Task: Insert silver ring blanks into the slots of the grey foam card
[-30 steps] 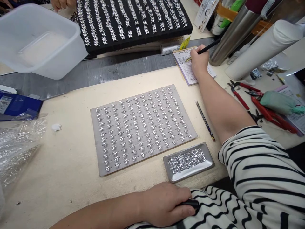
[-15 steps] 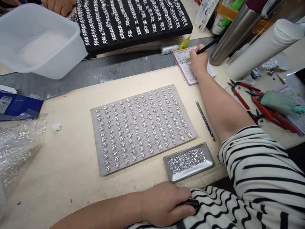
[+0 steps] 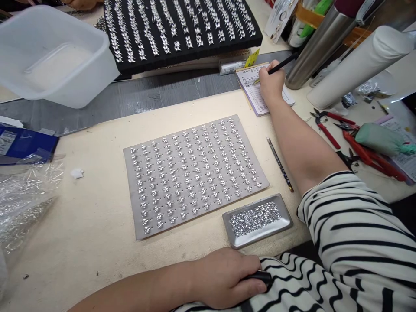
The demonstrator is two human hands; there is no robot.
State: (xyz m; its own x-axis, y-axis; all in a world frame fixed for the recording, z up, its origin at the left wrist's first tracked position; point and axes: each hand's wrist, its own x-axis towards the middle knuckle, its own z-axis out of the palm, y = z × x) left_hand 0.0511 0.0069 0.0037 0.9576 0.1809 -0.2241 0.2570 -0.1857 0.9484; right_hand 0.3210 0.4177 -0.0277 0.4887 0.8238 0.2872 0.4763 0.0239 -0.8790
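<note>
Nearby, steel flask (image 3: 320, 50), pliers (image 3: 329, 135), right fingers (image 3: 264, 77) gripping pen (image 3: 282, 65), left fingers (image 3: 251, 262) around black object (image 3: 262, 276)

The cream tabletop (image 3: 97, 208) bears a notepad (image 3: 256, 97) under the right fingers (image 3: 264, 74), pliers (image 3: 329, 136) to their right, a grey board (image 3: 134, 197) and metal tray (image 3: 276, 224) beyond the left fingers (image 3: 250, 263).
</note>
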